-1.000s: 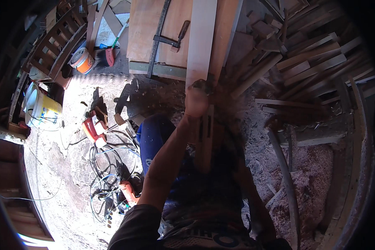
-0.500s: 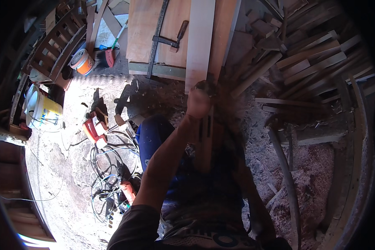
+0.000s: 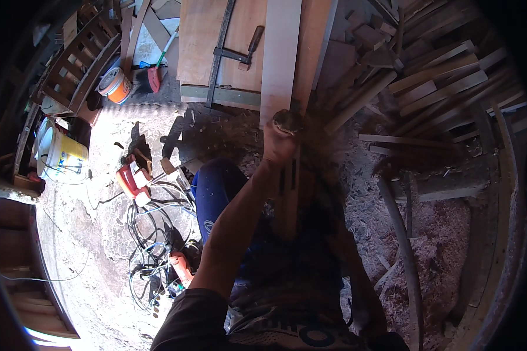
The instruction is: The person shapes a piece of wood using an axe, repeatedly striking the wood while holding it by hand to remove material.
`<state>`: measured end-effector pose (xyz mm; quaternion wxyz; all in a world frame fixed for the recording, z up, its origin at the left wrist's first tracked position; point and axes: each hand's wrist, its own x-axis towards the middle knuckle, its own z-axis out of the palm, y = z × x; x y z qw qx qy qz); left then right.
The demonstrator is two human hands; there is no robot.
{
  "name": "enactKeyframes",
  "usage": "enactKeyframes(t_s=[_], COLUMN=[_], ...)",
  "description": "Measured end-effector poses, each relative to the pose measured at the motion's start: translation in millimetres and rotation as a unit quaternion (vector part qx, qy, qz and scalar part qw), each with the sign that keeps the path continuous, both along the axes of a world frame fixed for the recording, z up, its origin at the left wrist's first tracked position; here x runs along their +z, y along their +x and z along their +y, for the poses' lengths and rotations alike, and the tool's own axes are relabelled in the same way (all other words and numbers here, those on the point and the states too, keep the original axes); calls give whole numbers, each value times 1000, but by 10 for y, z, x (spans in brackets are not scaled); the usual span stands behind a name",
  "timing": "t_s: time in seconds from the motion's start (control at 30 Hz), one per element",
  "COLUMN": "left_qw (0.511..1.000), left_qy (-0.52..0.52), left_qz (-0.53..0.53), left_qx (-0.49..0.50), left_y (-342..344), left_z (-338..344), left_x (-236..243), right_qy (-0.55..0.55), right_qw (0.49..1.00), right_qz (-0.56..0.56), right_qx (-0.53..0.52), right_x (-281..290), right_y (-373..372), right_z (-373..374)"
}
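My left hand (image 3: 280, 145) is closed around an upright tool with a worn, rounded brown top (image 3: 288, 121). The tool's lower part is hidden, so its kind does not show. Beneath my hand, a narrow wooden piece (image 3: 286, 219) with dark slots runs toward my body between my legs. Just beyond my hand is the near end of a long pale board (image 3: 280, 64). My right arm (image 3: 357, 281) reaches forward on the right in deep shadow; my right hand and its fingers cannot be made out there.
A bar clamp (image 3: 234, 55) lies across a wooden panel (image 3: 196, 35) ahead. Stacked timber (image 3: 439, 88) fills the far right. On the left floor are tangled cables (image 3: 152, 228), an orange power tool (image 3: 180, 266), a red tool (image 3: 132, 181) and buckets (image 3: 64, 155).
My left hand was blurred and now appears sharper, with the tool's rounded top plainer above the fist. The boards and floor items keep nearly the same places.
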<state>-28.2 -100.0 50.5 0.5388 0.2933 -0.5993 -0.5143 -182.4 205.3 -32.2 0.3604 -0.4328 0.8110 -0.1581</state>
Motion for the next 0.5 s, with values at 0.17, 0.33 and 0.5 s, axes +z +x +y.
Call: enactKeyframes(t_s=[0.17, 0.33, 0.5], left_qw=[999, 1000, 999], left_qy=[10, -29, 12], left_qz=[45, 1, 42], left_qx=[-7, 4, 32], left_y=[51, 58, 67], left_z=[38, 42, 27], left_x=[-28, -66, -62], right_qy=[-70, -256, -291], right_qw=[994, 964, 952], right_qz=[-79, -70, -31], right_qx=[-17, 25, 89], right_x=[-29, 549, 1563], right_y=[-23, 213, 401], right_z=[-36, -379, -861])
